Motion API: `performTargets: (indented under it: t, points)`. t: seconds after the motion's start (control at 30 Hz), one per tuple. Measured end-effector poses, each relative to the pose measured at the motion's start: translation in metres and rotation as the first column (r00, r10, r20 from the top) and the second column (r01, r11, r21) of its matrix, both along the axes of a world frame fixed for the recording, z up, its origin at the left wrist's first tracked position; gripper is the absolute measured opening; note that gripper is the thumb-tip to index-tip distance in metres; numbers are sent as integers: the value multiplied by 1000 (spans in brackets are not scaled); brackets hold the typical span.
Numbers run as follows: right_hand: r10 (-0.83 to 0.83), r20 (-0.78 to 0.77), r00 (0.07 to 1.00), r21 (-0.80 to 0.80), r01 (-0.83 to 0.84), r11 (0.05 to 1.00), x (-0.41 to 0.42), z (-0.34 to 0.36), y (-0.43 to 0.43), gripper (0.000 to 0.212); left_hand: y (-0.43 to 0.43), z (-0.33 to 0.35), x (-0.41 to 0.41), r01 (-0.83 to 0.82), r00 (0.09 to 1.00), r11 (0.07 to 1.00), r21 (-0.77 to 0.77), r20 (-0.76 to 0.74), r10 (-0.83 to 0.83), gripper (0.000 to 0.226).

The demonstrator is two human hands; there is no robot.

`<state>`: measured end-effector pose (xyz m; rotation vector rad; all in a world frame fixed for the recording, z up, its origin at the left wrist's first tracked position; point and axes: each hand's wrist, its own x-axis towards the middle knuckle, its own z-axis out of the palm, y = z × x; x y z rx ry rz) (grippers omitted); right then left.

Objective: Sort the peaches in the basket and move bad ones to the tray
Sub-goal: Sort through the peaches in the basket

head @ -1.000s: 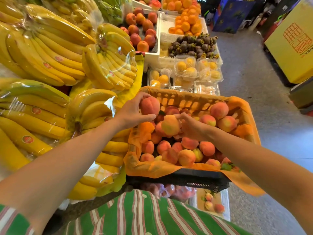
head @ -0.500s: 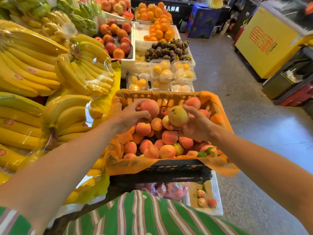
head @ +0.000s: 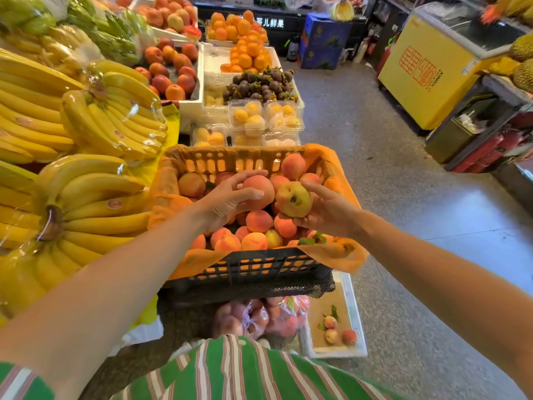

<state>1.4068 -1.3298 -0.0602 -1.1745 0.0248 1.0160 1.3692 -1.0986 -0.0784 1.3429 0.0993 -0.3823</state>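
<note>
The right hand (head: 327, 210) has its grip closed on a blemished peach (head: 294, 199), yellow-green with a dark pit in the skin. It holds the fruit from below and from the 3 o'clock side, above the middle of the basket (head: 245, 269). The left hand (head: 230, 202) grips a pink peach (head: 259, 190) just beside it at 9 o'clock, the two fruits almost touching.

The other peaches (head: 259, 221) are heaped in the basket's orange liner (head: 341, 252). The white tray (head: 357, 313) sits on the floor at about 5 o'clock from the basket, with three rejected peaches (head: 331, 336) in it.

Peaches are light, round and soft. The skin is fuzzy rather than slippery, but the flesh bruises under fingertip pressure. The marked one is probably softer round its dark spot, so it is best cradled across the palm on sound flesh and set down, not dropped. The heap looks loose, so lifting a low fruit could roll its neighbours. Bananas (head: 95, 197) crowd the worktop at 9 o'clock.
</note>
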Motion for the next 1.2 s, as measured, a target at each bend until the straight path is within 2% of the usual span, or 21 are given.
performTargets:
  t: [0.07,0.1,0.13,0.2,0.23,0.33,0.47,0.77,0.93,1.03,1.1,1.2]
  points:
    - [-39,4,999,-27,39,999,-9,1,0,52,-5,-2,-4,-49,999,998,44,-16,49,63]
    - [-67,-8,998,-36,67,997,-13,1,1,53,-7,-3,-6,-61,998,991,115,-15,63,64]
    - [-90,-12,996,-43,89,995,-18,1,2,54,-7,-5,-7,-58,998,966,253,2,60,63]
    - [-114,24,993,-68,115,991,-26,1,3,53,-5,-10,-10,-1,998,821,571,50,-34,58]
    - [-122,50,991,-81,126,989,-29,0,4,49,-2,-12,-12,36,992,736,677,63,-106,57]
    - [-165,92,982,-123,175,977,-41,0,8,36,1,-18,-21,114,956,543,832,57,-289,55]
    - [-235,79,969,-182,246,952,-56,1,16,51,1,-27,-25,164,944,496,853,11,-331,62]
    - [-381,112,918,-308,397,865,-81,-9,-7,41,-30,-52,-1,188,886,398,898,19,-463,65]
    - [-456,49,889,-303,448,841,-93,-18,-27,53,-51,-70,10,223,819,322,920,3,-573,55]
    - [-469,22,883,-280,456,845,-97,-26,-41,59,-57,-68,15,338,833,343,876,-109,-543,45]
    - [-467,5,884,-250,454,855,-98,-29,-52,57,-62,-62,17,368,835,362,857,-132,-535,40]
    - [-476,-51,878,-163,463,871,-96,-26,-69,52,-76,-44,17,189,865,433,881,59,-499,26]
